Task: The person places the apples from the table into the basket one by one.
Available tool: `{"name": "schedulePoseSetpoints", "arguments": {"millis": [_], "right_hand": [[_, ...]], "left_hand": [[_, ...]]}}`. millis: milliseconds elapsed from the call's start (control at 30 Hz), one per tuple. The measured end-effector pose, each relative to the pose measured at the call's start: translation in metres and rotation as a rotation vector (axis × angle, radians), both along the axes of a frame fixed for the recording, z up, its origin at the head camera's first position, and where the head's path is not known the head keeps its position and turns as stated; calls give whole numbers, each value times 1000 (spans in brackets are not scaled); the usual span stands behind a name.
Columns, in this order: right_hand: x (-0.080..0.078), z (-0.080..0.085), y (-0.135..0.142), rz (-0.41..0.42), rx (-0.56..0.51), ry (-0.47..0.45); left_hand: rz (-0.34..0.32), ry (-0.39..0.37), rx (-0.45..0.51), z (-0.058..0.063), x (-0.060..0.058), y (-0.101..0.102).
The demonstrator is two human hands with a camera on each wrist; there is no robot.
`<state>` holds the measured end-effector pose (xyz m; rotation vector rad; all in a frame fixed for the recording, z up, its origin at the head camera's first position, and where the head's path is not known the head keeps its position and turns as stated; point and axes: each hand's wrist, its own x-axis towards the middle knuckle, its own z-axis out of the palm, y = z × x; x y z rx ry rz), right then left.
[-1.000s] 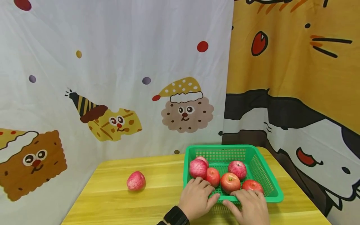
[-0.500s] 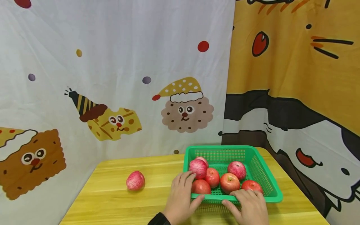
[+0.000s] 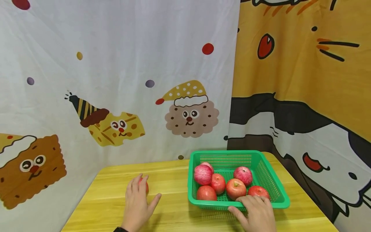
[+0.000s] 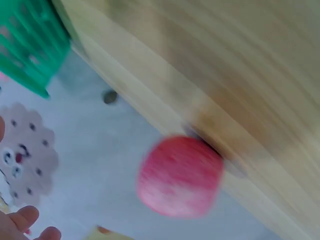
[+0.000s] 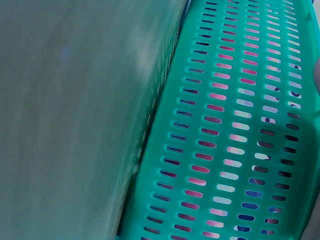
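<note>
My left hand (image 3: 137, 201) reaches over the lone red-pink apple (image 3: 146, 187) on the left of the table, its fingers spread and the thumb held away. Most of that apple is hidden behind the fingers in the head view. The left wrist view shows the same apple (image 4: 180, 177), blurred, with fingertips (image 4: 26, 218) apart from it at the lower left. At the green plastic basket (image 3: 189, 190), my right hand (image 3: 259, 212) grips the front rim, fingers over the top and thumb outside. Several red apples (image 3: 235, 189) lie inside the basket, mostly toward its left and front.
The yellow wooden table (image 3: 171, 206) bears the basket at its right side. Behind it hangs a white curtain (image 3: 121, 48) with cartoon prints, and a yellow cat-print cloth (image 3: 290, 71) covers the right. The basket's slotted wall (image 5: 165, 132) fills much of the right wrist view.
My left hand has left the apple it placed at the basket's front left corner and moved left to the lone apple. The right hand has stayed on the basket rim.
</note>
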<state>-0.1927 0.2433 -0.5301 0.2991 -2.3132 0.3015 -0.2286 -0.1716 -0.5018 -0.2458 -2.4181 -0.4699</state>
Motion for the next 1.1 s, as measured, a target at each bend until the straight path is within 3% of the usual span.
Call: {"name": "schedulePoseSetpoints", "arguments": {"millis": [100,300,533,633,767,1100], "right_hand": [[0,0,0,-8,2,-8],[-2,-2,0,-12,3,-5],[-1,-5,-1,2,-3,23],[-1,-4,-1,-5,-5,15],[-1,-3,-1,-4,-5,16],[-1,-1,0,-10,4,0]], "left_hand": [[39,-94,27,2,-7,-17],[112,-300,-10,-1,-30,-41],[132,-484,1,-18,-50,-55],[120,-481,-4,-24,-56,-54],[111,-422,-42,-29,-60,-48],[134,-400,-58,-36,-61,-46]]}}
